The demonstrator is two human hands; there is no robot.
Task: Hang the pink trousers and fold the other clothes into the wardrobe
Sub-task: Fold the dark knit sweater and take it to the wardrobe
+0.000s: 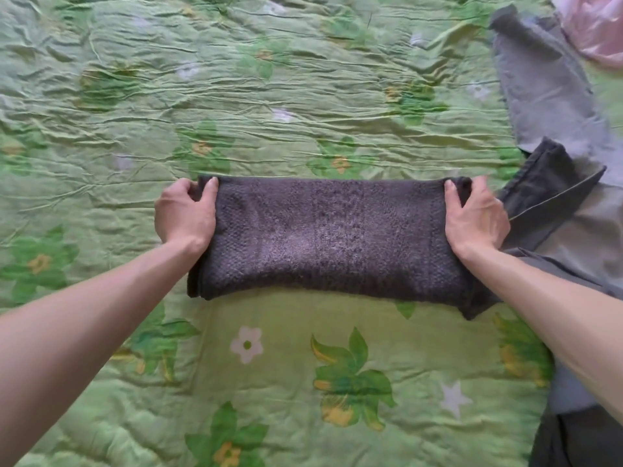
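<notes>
- The left hand (184, 214) is pinching the far left corner of the dark knitted garment (330, 237), thumb lying on top of the cloth and the other fingers curled round its edge.
- The right hand (475, 215) is mirroring this at the far right corner, thumb on top and the other fingers wrapping the edge from outside.
- Both hands are gripping the same far edge at once, probably so the fold is staying square while it is being laid down or turned over again.
- The garment is lying as one long folded band across the middle of the green floral bedspread (269, 79), its near edge sagging a little toward the person.
- One grey garment (553, 96) is lying unfolded at the right, stretching from far to near; its dark lining is touching the right end of the band, likely waiting its turn.
- One pink piece of cloth (596, 25) is showing at the far right corner, presumably the pink trousers, well apart from the hands and not yet hung.
- Counting: two hands, one folded garment, one grey garment, one pink piece.
- The wardrobe is not showing in this view.
</notes>
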